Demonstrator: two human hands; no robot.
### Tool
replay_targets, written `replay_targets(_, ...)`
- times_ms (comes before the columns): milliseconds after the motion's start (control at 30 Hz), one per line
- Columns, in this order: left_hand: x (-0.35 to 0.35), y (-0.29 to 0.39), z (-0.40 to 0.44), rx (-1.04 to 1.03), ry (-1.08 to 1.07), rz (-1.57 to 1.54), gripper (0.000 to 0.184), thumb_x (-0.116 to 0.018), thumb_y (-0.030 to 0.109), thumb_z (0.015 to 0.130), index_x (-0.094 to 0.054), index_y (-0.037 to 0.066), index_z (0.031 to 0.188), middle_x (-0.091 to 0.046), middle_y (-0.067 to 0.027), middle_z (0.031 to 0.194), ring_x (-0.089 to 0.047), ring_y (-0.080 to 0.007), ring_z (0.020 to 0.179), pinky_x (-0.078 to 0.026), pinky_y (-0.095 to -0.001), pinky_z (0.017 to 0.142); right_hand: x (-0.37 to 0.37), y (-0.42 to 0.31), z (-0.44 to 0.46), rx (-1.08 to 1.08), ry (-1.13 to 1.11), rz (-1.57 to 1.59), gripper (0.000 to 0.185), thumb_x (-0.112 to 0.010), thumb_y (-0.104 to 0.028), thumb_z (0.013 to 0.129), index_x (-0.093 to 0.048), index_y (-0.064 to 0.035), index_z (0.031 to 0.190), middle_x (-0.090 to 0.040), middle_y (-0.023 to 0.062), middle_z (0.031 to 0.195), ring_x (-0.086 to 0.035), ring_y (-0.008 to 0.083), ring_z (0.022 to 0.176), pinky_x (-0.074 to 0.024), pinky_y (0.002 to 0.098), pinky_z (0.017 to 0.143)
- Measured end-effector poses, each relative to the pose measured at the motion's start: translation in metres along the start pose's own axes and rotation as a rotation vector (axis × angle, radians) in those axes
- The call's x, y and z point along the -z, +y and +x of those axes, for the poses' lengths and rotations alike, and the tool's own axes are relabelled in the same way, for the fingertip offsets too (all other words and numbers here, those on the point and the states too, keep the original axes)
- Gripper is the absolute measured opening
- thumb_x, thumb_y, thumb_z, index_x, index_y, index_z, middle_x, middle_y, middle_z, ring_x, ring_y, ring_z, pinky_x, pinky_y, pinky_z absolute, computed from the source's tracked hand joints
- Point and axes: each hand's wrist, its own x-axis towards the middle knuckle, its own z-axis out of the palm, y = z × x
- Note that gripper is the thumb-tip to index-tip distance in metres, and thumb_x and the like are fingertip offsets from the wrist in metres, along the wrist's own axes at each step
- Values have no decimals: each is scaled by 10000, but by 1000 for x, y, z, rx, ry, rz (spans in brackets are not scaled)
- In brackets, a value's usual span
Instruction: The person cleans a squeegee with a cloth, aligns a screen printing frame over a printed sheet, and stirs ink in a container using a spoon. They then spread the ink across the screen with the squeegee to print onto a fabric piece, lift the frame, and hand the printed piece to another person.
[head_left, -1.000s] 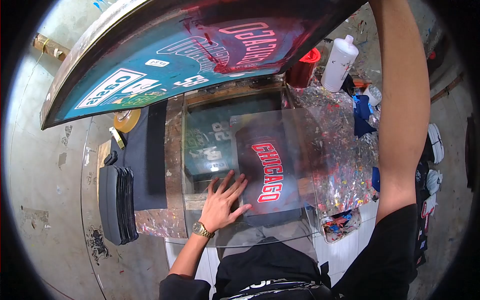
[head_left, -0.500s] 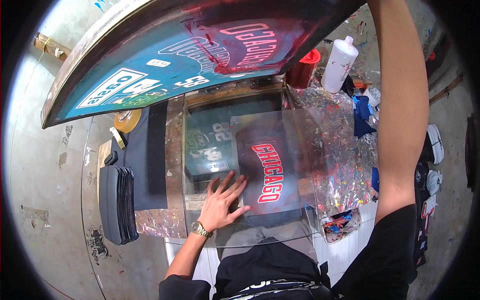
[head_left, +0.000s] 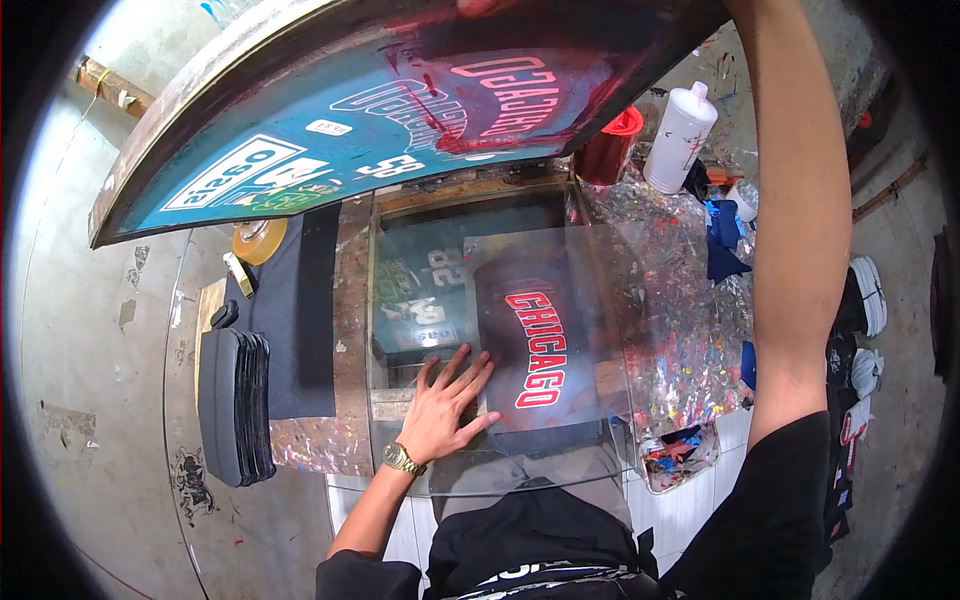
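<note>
My left hand [head_left: 448, 408], with a gold watch [head_left: 402, 458] on its wrist, lies flat with fingers spread on the clear sheet over the table. Its fingertips touch the left edge of a dark printed piece [head_left: 505, 390] bearing red "CHICAGO" lettering [head_left: 538, 350] outlined in white. A screen printing frame [head_left: 330, 130] stands tilted up above, red ink smeared on its mesh. My right arm reaches up along its right side. Only a bit of my right hand [head_left: 485, 6] shows at the top edge, closed on the frame; the rest is out of view.
At left are a stack of dark pieces [head_left: 235, 405] and a tape roll [head_left: 260, 240]. A red ink tub [head_left: 605, 150] and white bottle [head_left: 681, 138] stand behind the ink-spattered tabletop [head_left: 685, 320]. Blue rags [head_left: 727, 240] lie right; a scrap tray [head_left: 685, 458] sits at the front.
The raised frame has shifted slightly right in view, and part of a hand now shows at its top edge. My left hand stays in place on the sheet.
</note>
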Motion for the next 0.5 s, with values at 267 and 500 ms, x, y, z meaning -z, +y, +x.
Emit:
replay_targets(267,-2,-1,-1,-10,23,-5,732,-612,573,953,-496,137,1530,-444,-43,1616,-302,-257,1546,-202,-545,1231,13,17,11,106,-128,29,865,-867,-570,599,-714,92,1134,-745,253,1057,-751,301,866,-594,326,766)
replay_targets(500,-1,-1,-1,-17,-1,11,723,-573,567,978,-464,141,1552,-416,-38,1634,-277,-256,1557,-194,-546,1233,-4,-18,14,-161,4,-36,846,-865,-563,598,-721,97,1108,-746,257,1051,-753,304,871,-606,330,764)
